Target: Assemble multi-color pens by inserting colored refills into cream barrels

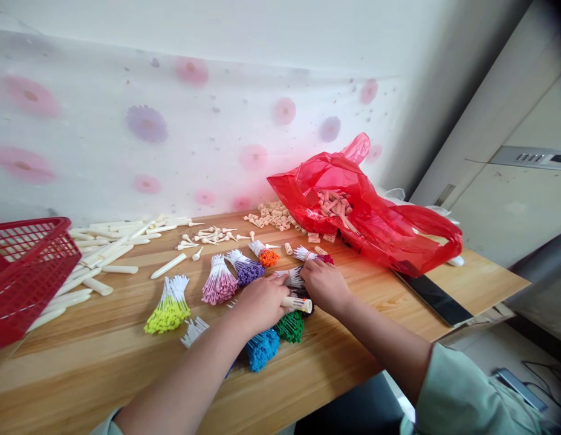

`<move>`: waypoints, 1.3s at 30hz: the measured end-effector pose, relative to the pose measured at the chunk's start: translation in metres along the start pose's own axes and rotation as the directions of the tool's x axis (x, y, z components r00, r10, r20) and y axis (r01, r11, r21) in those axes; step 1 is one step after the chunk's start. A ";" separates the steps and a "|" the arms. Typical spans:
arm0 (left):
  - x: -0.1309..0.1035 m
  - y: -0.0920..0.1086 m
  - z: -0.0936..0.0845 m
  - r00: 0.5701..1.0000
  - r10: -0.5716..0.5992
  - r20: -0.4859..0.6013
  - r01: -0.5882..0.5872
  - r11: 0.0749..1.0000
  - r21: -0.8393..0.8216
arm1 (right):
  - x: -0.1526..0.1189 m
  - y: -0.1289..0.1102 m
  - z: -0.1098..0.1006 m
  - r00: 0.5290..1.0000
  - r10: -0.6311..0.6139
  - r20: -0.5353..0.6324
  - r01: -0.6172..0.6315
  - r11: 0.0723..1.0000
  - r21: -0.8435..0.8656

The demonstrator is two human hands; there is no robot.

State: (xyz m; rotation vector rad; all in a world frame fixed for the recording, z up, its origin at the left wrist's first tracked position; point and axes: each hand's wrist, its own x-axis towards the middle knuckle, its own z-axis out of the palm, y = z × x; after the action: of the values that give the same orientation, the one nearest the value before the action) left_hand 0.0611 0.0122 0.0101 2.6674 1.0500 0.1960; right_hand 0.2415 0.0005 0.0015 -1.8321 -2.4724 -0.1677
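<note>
Tube (298, 303) in the left hand (265, 302), fingers curled round it, its end poking out to the right! Right hand (326, 285) is close by, fingertips down at a white-stemmed bunch (293, 278); whether they're pinching anything, I cannot tell. Up front, a blue bunch (263, 349) beside a green bunch (290, 327); over left, a pink bunch (219, 283), and farther out a yellow bunch (167, 308). At the back, a red bag (375, 232) sprawls over one end of a black phone (437, 299), while long pale tubes (119, 269) crowd beside a red basket (58, 266), all on the wooden table (126, 362).
</note>
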 end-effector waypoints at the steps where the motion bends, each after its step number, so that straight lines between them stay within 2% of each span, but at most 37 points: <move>1: 0.000 0.000 0.000 1.000 0.001 0.002 -0.001 1.000 -0.002 | 0.001 0.000 0.000 1.000 -0.005 0.004 0.005 1.000 -0.004; 11: -0.001 -0.001 0.000 1.000 0.009 0.008 -0.009 1.000 0.000 | -0.007 0.012 0.000 1.000 -0.029 0.009 0.029 0.999 -0.018; 22: 0.000 -0.006 0.002 1.000 0.013 0.010 -0.013 0.999 -0.048 | -0.006 0.002 0.001 1.000 -0.029 -0.012 0.028 0.998 -0.059; 28: 0.001 -0.005 0.003 1.000 0.005 -0.006 -0.005 0.994 -0.113 | -0.025 0.037 -0.016 0.996 0.085 -0.031 -0.087 0.994 -0.064; 31: 0.003 -0.007 -0.010 0.999 -0.017 -0.034 0.011 0.987 -0.160 | -0.036 0.047 -0.032 0.992 0.115 -0.046 -0.117 0.992 -0.047; 34: 0.000 -0.013 -0.033 0.986 -0.108 -0.129 0.080 0.976 -0.204 | -0.037 0.032 -0.046 0.996 -0.034 -0.083 0.047 0.986 0.161; 36: -0.007 -0.016 -0.046 0.974 -0.155 -0.168 0.113 0.965 -0.237 | -0.031 0.014 -0.051 0.976 -0.161 -0.145 0.202 0.917 0.344; 39: -0.024 -0.019 -0.052 0.974 -0.219 -0.058 0.168 0.869 -0.465 | -0.012 -0.015 -0.050 0.938 -0.245 -0.246 0.341 0.789 0.511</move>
State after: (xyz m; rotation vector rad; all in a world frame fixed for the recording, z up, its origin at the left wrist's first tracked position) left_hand 0.0197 0.0198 0.0536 2.1334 1.1318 0.4889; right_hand 0.2297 -0.0214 0.0489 -1.1458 -2.3363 0.3333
